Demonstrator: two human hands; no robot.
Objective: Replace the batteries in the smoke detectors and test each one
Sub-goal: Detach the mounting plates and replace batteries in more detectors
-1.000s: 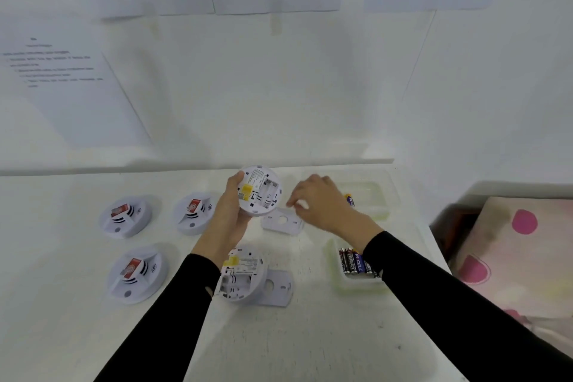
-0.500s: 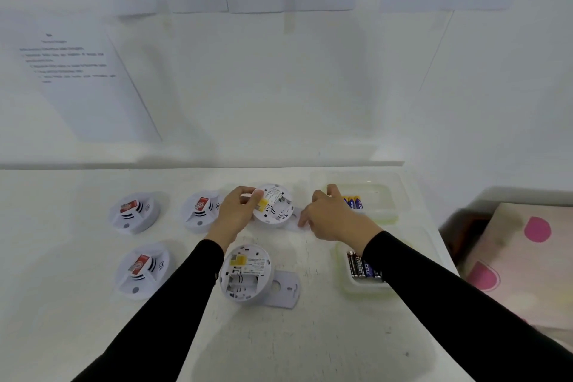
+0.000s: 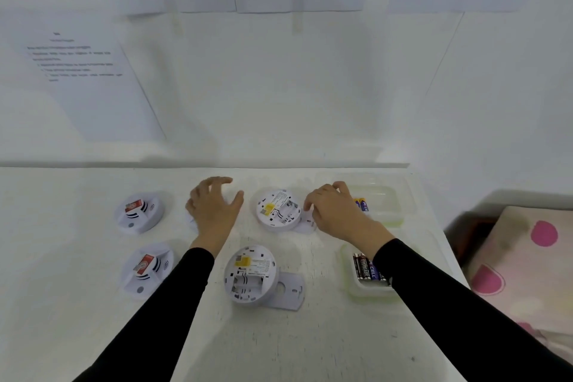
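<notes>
Fingers of left hand loose; detector back-up

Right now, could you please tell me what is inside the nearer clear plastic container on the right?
Several dark cylindrical batteries lie side by side in the clear plastic container. The black right sleeve covers its right part, so the full count is hidden.

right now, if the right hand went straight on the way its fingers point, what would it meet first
The far upturned smoke detector, just left of the right hand; likely its rim first, though the hand's height is unclear.
</notes>
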